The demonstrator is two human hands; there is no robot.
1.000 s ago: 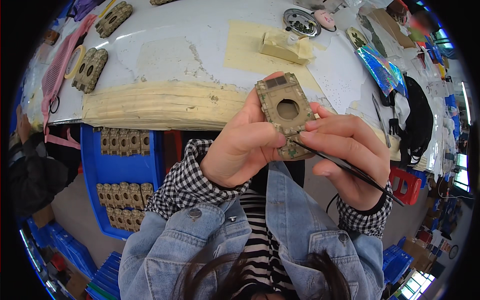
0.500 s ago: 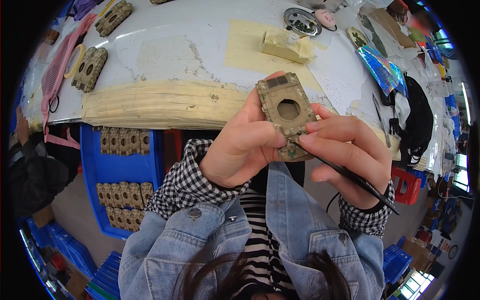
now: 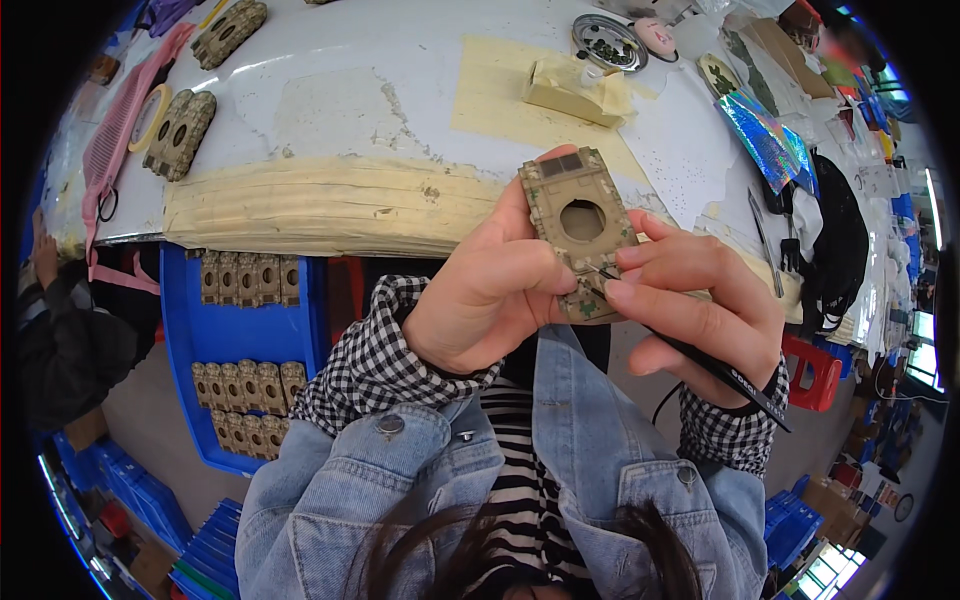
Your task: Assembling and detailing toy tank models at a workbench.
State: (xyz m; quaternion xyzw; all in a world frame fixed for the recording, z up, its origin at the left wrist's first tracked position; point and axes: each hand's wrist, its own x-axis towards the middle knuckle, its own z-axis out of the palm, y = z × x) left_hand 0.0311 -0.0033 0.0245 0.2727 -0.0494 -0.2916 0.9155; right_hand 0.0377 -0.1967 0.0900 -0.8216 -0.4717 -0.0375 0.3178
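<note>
Left hand (image 3: 490, 285) clamping camouflage model hull (image 3: 585, 252) near table edge (image 3: 340, 210); right hand (image 3: 705, 310) pinching slim black tool (image 3: 742, 382), tip pointing at hull's near end; blue tray (image 3: 240, 335) holding similar hulls, at person's left

Our forearms (image 3: 358, 352) angle inward from either side, bringing our bare hands close together. Our left hand (image 3: 480, 290) curls in a grip, its thumb (image 3: 535, 266) stretched toward the right and most fingers hidden; opposite, our right hand (image 3: 715, 310) pinches, fingers bent, fingertips (image 3: 626, 257) pointing left, near the other thumb.
</note>
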